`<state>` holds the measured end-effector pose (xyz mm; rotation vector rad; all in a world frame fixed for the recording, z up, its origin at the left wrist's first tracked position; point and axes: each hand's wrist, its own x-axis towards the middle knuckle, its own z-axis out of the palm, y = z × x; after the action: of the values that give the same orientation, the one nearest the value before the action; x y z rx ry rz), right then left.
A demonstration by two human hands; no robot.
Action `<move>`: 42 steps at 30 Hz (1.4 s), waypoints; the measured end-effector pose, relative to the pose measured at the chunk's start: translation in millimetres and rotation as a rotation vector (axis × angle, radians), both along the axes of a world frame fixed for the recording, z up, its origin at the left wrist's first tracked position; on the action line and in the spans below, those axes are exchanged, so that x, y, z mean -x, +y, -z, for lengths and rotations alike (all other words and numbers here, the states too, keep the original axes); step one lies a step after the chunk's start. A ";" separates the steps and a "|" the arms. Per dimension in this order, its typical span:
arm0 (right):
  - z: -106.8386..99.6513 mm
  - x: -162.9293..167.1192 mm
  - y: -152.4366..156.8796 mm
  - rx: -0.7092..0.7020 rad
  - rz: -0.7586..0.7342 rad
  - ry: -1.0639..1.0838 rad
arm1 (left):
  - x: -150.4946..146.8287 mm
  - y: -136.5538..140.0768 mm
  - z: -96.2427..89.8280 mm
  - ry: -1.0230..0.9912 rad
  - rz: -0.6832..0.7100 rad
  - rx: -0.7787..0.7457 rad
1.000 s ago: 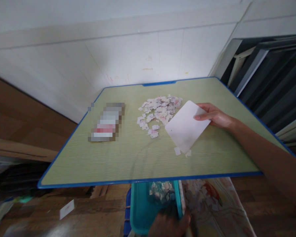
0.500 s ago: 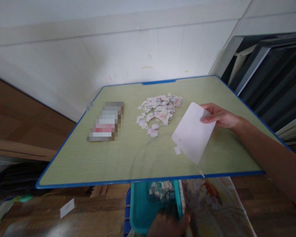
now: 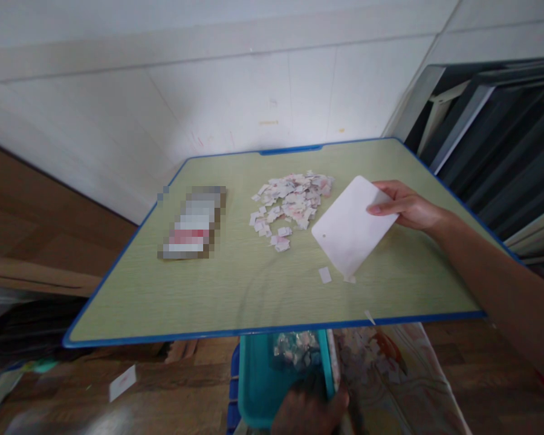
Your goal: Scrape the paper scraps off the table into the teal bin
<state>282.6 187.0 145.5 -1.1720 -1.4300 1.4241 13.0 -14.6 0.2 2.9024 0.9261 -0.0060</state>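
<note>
My right hand [image 3: 405, 205] is closed on the right corner of a white card [image 3: 351, 226] with rounded corners and a small hole. The card is tilted over the table, its lowest corner close to a small paper piece [image 3: 350, 279]. A loose white piece [image 3: 325, 275] lies beside it, and another [image 3: 370, 316] is at the table's front edge. Left of the card spreads a pile of small paper pieces [image 3: 294, 196]. Below the table, my left hand [image 3: 308, 414] is at the teal tray [image 3: 260, 417]; its fingers look curled but are dark, and what they hold is hidden.
A pixelated flat item [image 3: 193, 223] lies on the left of the green table [image 3: 199, 296]. Clear-wrapped pieces [image 3: 297, 347] sit in the tray. More paper pieces [image 3: 381, 359] lie on a patterned cloth [image 3: 417, 386]. A white card [image 3: 123, 382] is on the floor. Dark panels [image 3: 517, 127] lean at right.
The white card in my right hand has risen and tilted, its lower corner drawn back from the front edge. A small piece now shows under that corner. My left hand has stayed in place.
</note>
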 end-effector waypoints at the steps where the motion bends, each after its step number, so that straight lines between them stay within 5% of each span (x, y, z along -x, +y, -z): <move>1: 0.0 -0.4 0.1 0.005 -0.006 -0.005 | 0.2 0.0 0.3 -0.008 -0.005 0.000; 13: -6.5 7.8 -9.1 0.198 -0.398 -0.020 | -0.2 -0.8 -2.8 -0.035 -0.020 -0.026; 32: -3.5 1.8 -8.1 0.134 -0.184 0.032 | -0.1 0.1 -9.1 0.011 0.018 0.049; 42: -3.5 2.9 -6.7 0.199 -0.413 -0.004 | 2.4 -2.2 3.5 -0.054 -0.015 0.007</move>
<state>279.7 180.4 149.0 -1.0342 -1.6267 1.8840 10.7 -16.8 -3.3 2.8733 0.9376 0.0702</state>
